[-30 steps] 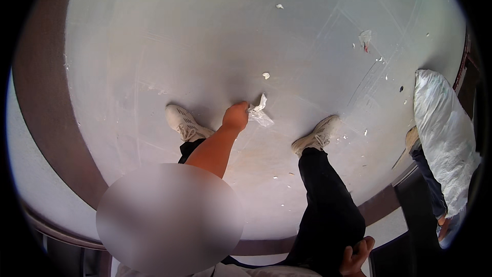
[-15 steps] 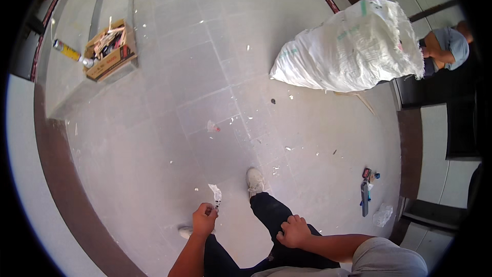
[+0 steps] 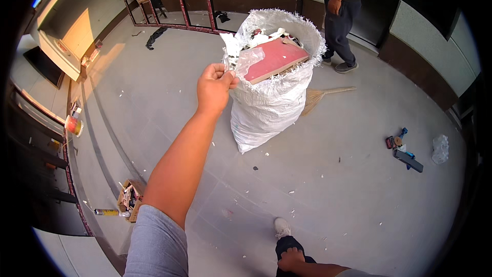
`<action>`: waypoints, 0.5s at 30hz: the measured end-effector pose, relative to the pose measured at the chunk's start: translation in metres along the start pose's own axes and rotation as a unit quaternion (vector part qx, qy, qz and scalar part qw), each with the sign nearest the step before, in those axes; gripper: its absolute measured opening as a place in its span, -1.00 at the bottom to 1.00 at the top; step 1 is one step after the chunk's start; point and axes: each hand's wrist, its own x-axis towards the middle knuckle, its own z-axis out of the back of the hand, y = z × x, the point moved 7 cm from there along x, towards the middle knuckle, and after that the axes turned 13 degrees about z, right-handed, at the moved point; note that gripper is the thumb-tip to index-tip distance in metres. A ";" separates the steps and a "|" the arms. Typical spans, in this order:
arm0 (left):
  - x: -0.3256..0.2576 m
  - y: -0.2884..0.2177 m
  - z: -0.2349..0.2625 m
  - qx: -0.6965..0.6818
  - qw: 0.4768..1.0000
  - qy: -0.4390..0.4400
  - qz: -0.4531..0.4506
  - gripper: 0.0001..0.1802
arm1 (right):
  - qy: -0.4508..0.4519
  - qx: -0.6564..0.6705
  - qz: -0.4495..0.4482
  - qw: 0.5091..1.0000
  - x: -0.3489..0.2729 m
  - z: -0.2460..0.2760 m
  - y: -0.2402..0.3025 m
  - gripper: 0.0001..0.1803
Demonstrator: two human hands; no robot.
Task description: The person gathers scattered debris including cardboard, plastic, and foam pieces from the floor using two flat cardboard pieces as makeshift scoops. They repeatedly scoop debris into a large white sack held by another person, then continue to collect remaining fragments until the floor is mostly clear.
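Observation:
Stretched out ahead, my left hand (image 3: pixel 215 86) pinches a crumpled clear plastic wrapper (image 3: pixel 248 62) and a white scrap with dark marks (image 3: pixel 233 48). These hang over the left rim of a tall white woven sack (image 3: pixel 269 118). In the sack's wide mouth lie a red panel (image 3: pixel 279 60) with a pale edge and white scraps. Low in the view, my right hand (image 3: pixel 291 259) rests with curled fingers on my dark-trousered knee; I see nothing in it.
A straw broom (image 3: pixel 328 94) lies behind the sack, near a standing person (image 3: pixel 341 20). Tools (image 3: pixel 405 154) and a clear plastic bag (image 3: pixel 440 149) lie right. A cardboard box (image 3: pixel 132 195) and a spray can (image 3: pixel 106 212) are left. Metal frames (image 3: pixel 189 0) stand behind.
My left hand has reached from low near my leg up to the sack's rim, carrying the scrap. The view has tilted up, showing the sack's mouth. My right hand stays on my leg.

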 end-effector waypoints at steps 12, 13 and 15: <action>-0.101 0.240 0.039 0.132 0.955 0.059 0.258 -0.74 | -0.198 0.005 0.000 0.980 0.042 -0.032 -0.005 -0.55; -0.144 0.309 0.081 0.149 0.934 0.055 0.320 -0.77 | -0.178 0.023 -0.027 0.983 0.044 -0.019 0.014 -0.56; -0.234 0.445 0.151 0.165 0.898 0.040 0.406 -0.81 | -0.098 0.043 -0.054 0.993 0.048 -0.025 0.025 -0.42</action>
